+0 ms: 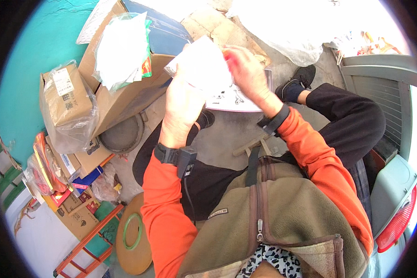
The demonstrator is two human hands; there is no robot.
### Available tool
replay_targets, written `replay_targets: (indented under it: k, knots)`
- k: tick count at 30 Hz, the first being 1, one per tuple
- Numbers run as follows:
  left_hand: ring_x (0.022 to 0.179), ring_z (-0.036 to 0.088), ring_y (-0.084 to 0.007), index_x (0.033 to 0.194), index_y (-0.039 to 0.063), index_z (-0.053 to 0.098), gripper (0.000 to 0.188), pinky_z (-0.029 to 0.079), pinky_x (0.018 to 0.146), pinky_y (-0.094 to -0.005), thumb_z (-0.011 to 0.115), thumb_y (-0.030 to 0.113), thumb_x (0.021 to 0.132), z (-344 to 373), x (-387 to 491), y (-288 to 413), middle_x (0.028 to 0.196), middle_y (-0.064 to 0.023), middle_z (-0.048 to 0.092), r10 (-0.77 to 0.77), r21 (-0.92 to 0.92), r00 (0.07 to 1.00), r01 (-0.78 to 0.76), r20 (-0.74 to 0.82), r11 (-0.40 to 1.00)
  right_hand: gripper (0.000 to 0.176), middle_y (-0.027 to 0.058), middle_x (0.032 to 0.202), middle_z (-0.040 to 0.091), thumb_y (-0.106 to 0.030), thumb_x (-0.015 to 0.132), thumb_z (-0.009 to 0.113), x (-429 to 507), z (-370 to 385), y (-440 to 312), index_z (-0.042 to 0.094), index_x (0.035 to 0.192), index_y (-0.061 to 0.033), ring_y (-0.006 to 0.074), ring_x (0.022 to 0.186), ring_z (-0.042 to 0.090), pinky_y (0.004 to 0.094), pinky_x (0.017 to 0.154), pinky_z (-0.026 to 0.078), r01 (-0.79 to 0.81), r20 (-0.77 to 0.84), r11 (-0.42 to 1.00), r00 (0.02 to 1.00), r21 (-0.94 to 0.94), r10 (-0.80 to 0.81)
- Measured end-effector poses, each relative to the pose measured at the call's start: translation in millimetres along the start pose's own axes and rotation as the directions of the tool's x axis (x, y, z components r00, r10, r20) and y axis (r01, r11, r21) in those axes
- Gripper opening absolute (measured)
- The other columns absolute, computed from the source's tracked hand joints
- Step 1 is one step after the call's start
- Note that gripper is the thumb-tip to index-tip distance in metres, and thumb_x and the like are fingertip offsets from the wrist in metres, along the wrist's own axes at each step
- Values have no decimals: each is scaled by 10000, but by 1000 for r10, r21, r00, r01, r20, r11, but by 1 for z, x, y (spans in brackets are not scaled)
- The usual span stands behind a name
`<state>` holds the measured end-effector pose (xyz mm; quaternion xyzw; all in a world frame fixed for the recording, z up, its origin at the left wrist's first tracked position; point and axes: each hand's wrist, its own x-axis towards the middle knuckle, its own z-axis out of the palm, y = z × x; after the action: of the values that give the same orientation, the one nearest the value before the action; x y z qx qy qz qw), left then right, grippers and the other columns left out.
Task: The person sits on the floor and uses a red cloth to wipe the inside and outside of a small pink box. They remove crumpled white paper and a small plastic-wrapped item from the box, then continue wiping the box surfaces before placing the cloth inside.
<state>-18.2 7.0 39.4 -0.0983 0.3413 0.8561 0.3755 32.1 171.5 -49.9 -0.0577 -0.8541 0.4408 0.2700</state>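
My left hand [185,99] holds a flat white packet [206,66] from below, with the thumb on its near face. Strong light washes out the packet's surface, and clear plastic shows at its left corner. My right hand [247,74] is at the packet's right edge, its fingers bent and their tips against that edge. What lies between those fingertips is too bright to make out. Below both hands, a white printed sheet [238,99] with small pictures of hardware parts is partly covered by the packet and my right hand.
An open cardboard box [135,95] at the left bears a clear bag of white sheets [121,52]. Beside it stands a plastic-wrapped carton [73,100]. A round dark pan [123,133], a round wooden board [133,239] and an orange metal frame [90,243] are lower left. Grey slatted furniture [375,93] stands right.
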Motion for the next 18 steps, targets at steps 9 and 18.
replay_targets:
  k: [9,18]
  knots:
    - [1417,387,-328,1523,77,322,532,317,1157,-556,354,363,1076,-10,7,0,1555,-177,365,-30,85,999,31,-11,996,531,84,1151,634,-305,707,838,-15,-53,8,669,1189,-159,230,887,665,319,729,540,347,96,910,938,-227,-334]
    - [1408,371,-272,1532,36,274,877,295,1151,-497,547,621,939,-5,3,7,1520,-156,391,174,600,984,-157,30,784,191,57,695,654,-224,946,677,-3,-59,-1,702,1040,-59,119,584,623,241,564,507,-592,565,652,772,473,291]
